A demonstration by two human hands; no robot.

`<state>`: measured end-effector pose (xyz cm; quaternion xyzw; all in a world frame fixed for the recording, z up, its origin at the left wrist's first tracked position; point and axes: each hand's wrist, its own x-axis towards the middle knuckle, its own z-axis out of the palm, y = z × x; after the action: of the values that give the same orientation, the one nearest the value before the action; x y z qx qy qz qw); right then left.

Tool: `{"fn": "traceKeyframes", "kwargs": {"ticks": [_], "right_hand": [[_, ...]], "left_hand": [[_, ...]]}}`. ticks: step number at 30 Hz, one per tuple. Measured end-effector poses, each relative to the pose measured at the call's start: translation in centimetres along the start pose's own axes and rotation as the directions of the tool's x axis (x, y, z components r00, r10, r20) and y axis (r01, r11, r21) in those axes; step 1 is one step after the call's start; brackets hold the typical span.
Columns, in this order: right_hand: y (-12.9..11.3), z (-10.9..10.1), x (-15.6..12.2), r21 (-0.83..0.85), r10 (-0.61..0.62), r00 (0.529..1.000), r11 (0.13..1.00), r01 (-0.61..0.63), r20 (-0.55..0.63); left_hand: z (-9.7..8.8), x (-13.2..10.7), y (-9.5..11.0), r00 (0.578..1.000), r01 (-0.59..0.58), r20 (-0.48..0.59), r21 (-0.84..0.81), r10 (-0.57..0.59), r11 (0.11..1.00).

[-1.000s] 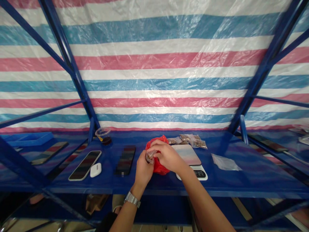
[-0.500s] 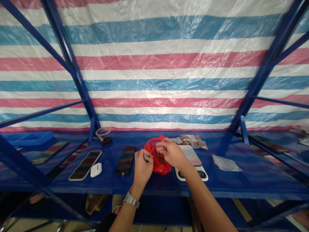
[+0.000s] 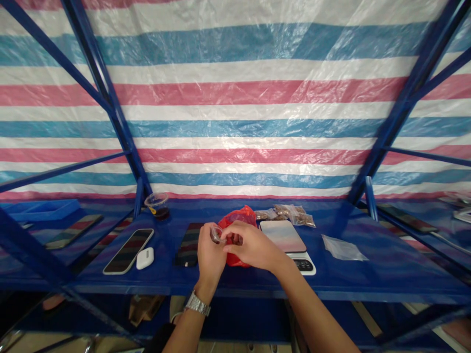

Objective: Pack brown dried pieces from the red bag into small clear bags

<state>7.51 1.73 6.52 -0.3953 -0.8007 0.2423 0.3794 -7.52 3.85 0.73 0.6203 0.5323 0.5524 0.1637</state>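
Observation:
My left hand (image 3: 211, 252) is closed around a small clear plastic bag (image 3: 216, 232), its mouth held open at the top of the fist. The fingers of my right hand (image 3: 248, 242) are pinched together right beside that mouth; what they hold is hidden. Behind and below both hands lies an open red plastic bag (image 3: 241, 214), its contents now mostly covered by my right hand. To the right, a white digital scale (image 3: 283, 235) with a flat weighing plate stands partly behind my right forearm.
Several filled clear packets (image 3: 294, 214) lie behind the scale, and flat clear bags (image 3: 344, 247) to its right. On the left are a black phone (image 3: 186, 250), a light-framed phone (image 3: 128, 251), a white earbud case (image 3: 144, 258) and a plastic cup of dark liquid (image 3: 158, 206). Blue posts flank the shelf.
My right hand has moved left and toward me from over the red bag to the clear bag's mouth. My left hand has shifted slightly left and up, now overlapping the black phone.

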Motion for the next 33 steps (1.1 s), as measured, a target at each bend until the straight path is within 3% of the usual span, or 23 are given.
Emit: {"fn": "traceKeyframes", "kwargs": {"ticks": [4,9,14,18,22,25,30,33], "right_hand": [[0.1,0.3,-0.1,-0.074,-0.015,0.998,0.997,0.01,-0.064],[0.3,-0.8,-0.1,-0.16,0.001,0.974,0.986,-0.039,-0.226],[0.5,-1.7,-0.4,-0.152,-0.01,0.948,0.988,-0.041,-0.319],[0.2,-2.2,-0.4,-0.078,-0.03,0.899,0.997,-0.005,-0.438],[-0.5,-2.1,-0.2,0.048,-0.023,0.913,0.998,0.046,-0.407],[-0.4,-2.3,0.0,0.089,-0.003,0.905,0.995,0.046,-0.426],[3.3,-5.4,-0.9,0.204,0.208,0.845,0.972,-0.12,-0.493],[7.0,-7.8,-2.6,0.123,0.321,0.809,0.946,-0.3,-0.493]], "left_hand": [[0.2,-0.3,0.1,0.999,-0.052,0.003,0.043,0.052,0.998],[0.2,-0.5,0.9,0.994,-0.109,0.027,0.161,0.106,0.981],[0.4,-0.9,1.5,0.981,-0.196,0.036,0.211,0.192,0.958],[0.6,-1.3,1.9,0.963,-0.262,0.088,0.069,0.255,0.963],[0.8,-1.6,2.1,0.965,-0.2,0.145,-0.129,0.218,0.971],[0.9,-1.8,2.0,0.965,-0.177,0.164,-0.158,0.203,0.971],[0.5,-1.8,2.3,0.961,-0.195,0.18,-0.094,0.209,0.976],[0.2,-1.6,2.5,0.97,-0.185,0.148,-0.077,0.194,0.98]]}}
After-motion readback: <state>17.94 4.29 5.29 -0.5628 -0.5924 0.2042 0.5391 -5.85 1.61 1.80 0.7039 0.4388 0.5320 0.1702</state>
